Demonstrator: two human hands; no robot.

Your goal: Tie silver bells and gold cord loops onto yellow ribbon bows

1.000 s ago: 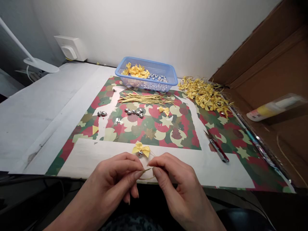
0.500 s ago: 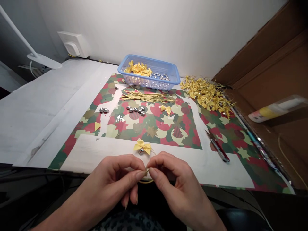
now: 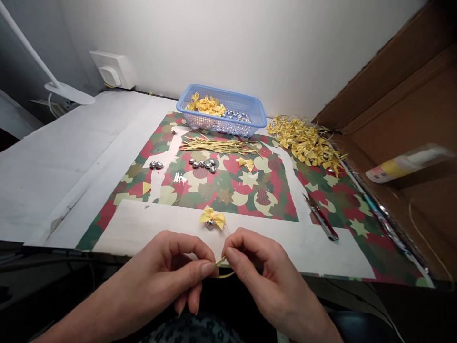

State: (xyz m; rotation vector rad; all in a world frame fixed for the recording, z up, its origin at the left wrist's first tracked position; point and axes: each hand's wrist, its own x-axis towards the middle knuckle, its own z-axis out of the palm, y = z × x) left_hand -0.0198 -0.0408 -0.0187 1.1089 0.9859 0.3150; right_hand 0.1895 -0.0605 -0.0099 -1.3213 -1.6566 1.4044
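My left hand [image 3: 174,267] and my right hand [image 3: 260,271] meet at the table's near edge, fingertips pinched together on a thin gold cord [image 3: 223,267] that loops between them. Just beyond my fingers lies a yellow ribbon bow [image 3: 212,217] with a small silver bell under it; the cord runs up towards it. Both hands are closed in a pinch on the cord.
A blue basket [image 3: 250,125] with yellow bows and silver bells stands at the back. A bundle of gold cords [image 3: 217,145], loose silver bells [image 3: 202,164], a pile of finished bows [image 3: 307,143], red-handled scissors [image 3: 321,216] and a glue bottle [image 3: 407,164] lie around on patterned paper [image 3: 271,190].
My hands have drawn slightly nearer to me and lower, still pinching the cord; the loop now hangs below my fingertips. The view shifted a little.
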